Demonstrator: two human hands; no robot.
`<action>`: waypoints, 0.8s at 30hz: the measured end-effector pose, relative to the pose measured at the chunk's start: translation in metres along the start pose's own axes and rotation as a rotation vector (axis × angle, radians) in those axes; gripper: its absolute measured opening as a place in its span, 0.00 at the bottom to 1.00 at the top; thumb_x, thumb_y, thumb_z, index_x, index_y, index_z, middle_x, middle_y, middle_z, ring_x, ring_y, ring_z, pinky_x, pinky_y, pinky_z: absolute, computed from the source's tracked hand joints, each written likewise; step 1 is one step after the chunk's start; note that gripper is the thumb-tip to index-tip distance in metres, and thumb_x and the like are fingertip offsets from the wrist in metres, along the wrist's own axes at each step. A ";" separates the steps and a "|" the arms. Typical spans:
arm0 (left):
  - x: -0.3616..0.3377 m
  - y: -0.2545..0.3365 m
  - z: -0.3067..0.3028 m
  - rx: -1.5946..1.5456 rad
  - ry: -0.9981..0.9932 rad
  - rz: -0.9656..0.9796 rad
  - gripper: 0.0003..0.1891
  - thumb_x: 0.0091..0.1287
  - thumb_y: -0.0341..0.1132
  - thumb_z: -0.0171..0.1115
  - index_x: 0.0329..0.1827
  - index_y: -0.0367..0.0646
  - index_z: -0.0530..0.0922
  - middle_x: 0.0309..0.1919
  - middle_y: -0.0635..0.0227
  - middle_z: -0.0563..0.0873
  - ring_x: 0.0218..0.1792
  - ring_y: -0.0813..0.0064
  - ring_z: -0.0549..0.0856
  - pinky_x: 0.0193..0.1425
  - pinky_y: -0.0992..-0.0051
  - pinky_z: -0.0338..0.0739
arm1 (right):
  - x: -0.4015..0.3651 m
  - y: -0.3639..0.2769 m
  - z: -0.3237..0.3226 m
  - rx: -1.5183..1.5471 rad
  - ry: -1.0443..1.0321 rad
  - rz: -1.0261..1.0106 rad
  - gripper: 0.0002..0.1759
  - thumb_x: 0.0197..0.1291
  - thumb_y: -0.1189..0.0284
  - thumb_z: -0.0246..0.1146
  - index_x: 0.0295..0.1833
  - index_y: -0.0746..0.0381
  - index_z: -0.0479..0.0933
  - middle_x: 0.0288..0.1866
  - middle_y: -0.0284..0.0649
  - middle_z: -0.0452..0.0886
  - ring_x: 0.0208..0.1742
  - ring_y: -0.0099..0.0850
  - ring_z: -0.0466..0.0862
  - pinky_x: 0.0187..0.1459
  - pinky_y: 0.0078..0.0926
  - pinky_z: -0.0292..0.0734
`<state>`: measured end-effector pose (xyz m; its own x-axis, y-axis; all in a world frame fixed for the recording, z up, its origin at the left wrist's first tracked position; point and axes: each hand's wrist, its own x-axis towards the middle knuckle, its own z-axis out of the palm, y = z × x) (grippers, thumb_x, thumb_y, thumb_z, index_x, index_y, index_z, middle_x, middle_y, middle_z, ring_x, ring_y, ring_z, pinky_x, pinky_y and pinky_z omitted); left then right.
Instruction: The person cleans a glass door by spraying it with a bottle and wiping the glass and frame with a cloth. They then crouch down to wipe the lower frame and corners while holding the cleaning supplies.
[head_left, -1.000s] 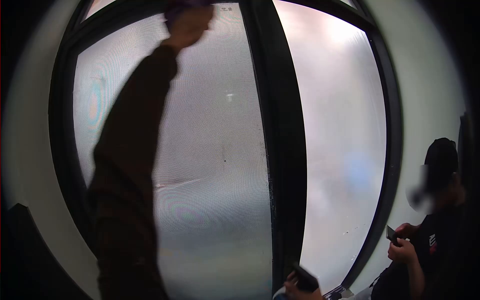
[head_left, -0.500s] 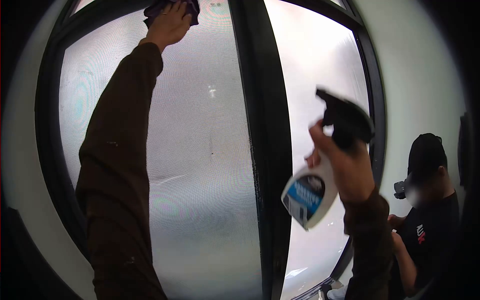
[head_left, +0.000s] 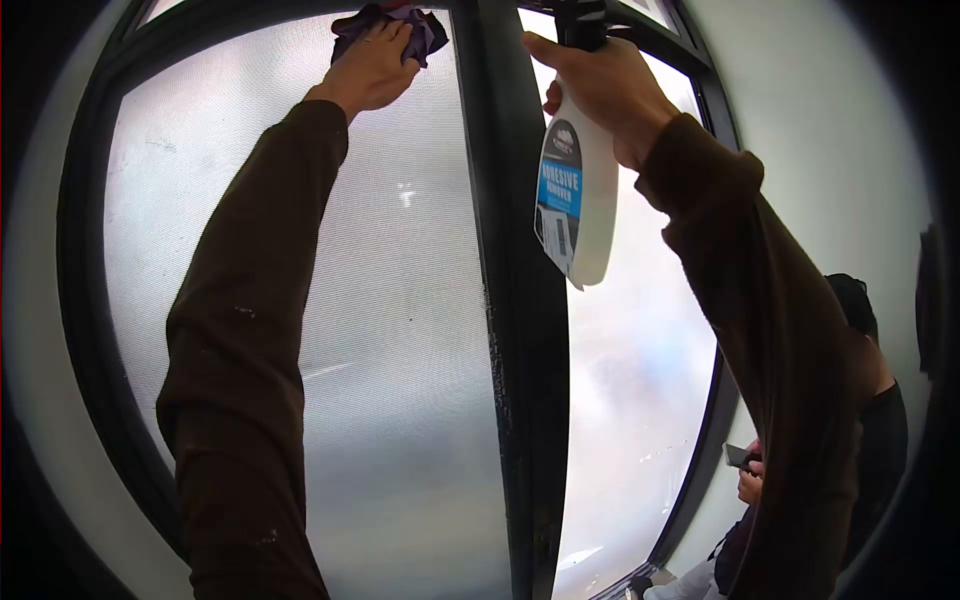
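At the top of the left glass pane [head_left: 400,400], my left hand [head_left: 375,70] presses a dark purple cloth [head_left: 428,32] near the upper frame. My right hand [head_left: 612,88] is wrapped round the neck of a white spray bottle [head_left: 598,200] with a black trigger head, partly cut off by the top edge of the view. The bottle's blue and black label reads "adhesive remover". It hangs upright, slightly tilted, in front of the dark middle post and the right pane [head_left: 640,380].
A dark vertical post [head_left: 530,400] divides the two panes. At the lower right a person in black [head_left: 885,440], partly hidden behind my right sleeve, holds a small dark object [head_left: 738,457]. A pale wall [head_left: 810,130] runs along the right.
My right hand has risen and moved left with the spray bottle, to the top of the view. My left hand and the cloth have shifted right along the pane's top. The other person is now more hidden.
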<state>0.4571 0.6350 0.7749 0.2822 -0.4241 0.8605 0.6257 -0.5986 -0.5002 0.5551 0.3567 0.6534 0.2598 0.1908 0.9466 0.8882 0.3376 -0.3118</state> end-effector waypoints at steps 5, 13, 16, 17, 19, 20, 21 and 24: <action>0.020 -0.015 0.038 0.256 0.069 0.108 0.31 0.72 0.44 0.46 0.73 0.30 0.66 0.73 0.48 0.70 0.74 0.49 0.67 0.79 0.56 0.61 | 0.027 0.000 -0.003 -0.013 0.006 0.031 0.21 0.68 0.54 0.66 0.38 0.64 0.78 0.29 0.39 0.79 0.30 0.32 0.81 0.40 0.43 0.82; 0.089 -0.029 0.062 -0.023 0.143 0.062 0.17 0.70 0.32 0.54 0.57 0.32 0.79 0.62 0.44 0.80 0.63 0.48 0.80 0.71 0.52 0.70 | -0.006 0.006 -0.036 -0.143 -0.007 0.053 0.26 0.67 0.51 0.66 0.51 0.65 0.79 0.32 0.37 0.80 0.35 0.32 0.82 0.44 0.45 0.81; 0.167 -0.119 0.141 0.132 0.217 0.096 0.23 0.70 0.50 0.57 0.57 0.44 0.86 0.61 0.48 0.83 0.63 0.49 0.80 0.66 0.46 0.73 | -0.057 0.015 -0.060 -0.022 -0.222 0.068 0.21 0.66 0.56 0.69 0.44 0.67 0.82 0.28 0.40 0.82 0.29 0.30 0.83 0.39 0.34 0.81; 0.161 -0.085 0.107 0.037 0.171 0.113 0.22 0.71 0.49 0.56 0.57 0.43 0.85 0.62 0.48 0.83 0.63 0.48 0.80 0.67 0.47 0.73 | -0.080 0.025 -0.062 0.033 -0.214 0.134 0.20 0.65 0.57 0.70 0.41 0.67 0.82 0.26 0.40 0.82 0.26 0.29 0.83 0.35 0.31 0.80; 0.165 -0.058 0.099 0.115 0.072 0.214 0.22 0.72 0.46 0.54 0.58 0.41 0.85 0.62 0.47 0.83 0.64 0.46 0.79 0.68 0.48 0.72 | -0.132 0.044 -0.066 0.170 -0.173 0.307 0.19 0.64 0.57 0.71 0.37 0.65 0.82 0.21 0.37 0.81 0.21 0.26 0.81 0.30 0.27 0.78; 0.169 -0.047 0.092 0.155 0.041 0.268 0.21 0.73 0.44 0.53 0.58 0.40 0.84 0.63 0.47 0.82 0.64 0.46 0.79 0.68 0.48 0.71 | -0.164 0.052 -0.072 0.245 -0.176 0.348 0.19 0.64 0.57 0.71 0.36 0.64 0.80 0.21 0.35 0.79 0.21 0.25 0.80 0.29 0.26 0.76; 0.170 -0.034 0.082 0.190 0.021 0.322 0.21 0.73 0.43 0.52 0.58 0.39 0.84 0.63 0.47 0.82 0.64 0.45 0.78 0.68 0.48 0.71 | -0.196 0.059 -0.073 0.299 -0.179 0.378 0.17 0.64 0.59 0.71 0.40 0.63 0.80 0.24 0.34 0.79 0.22 0.23 0.79 0.29 0.24 0.76; 0.152 -0.023 0.083 0.028 0.001 0.255 0.21 0.75 0.39 0.48 0.61 0.35 0.81 0.67 0.47 0.78 0.67 0.42 0.74 0.72 0.49 0.67 | -0.290 0.074 -0.076 0.391 -0.232 0.531 0.18 0.64 0.62 0.73 0.51 0.62 0.79 0.36 0.31 0.80 0.28 0.18 0.79 0.31 0.20 0.75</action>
<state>0.5457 0.6408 0.9253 0.4324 -0.5598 0.7069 0.5541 -0.4535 -0.6981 0.5742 0.2563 0.3622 0.4948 0.5990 0.6296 0.4508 0.4425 -0.7753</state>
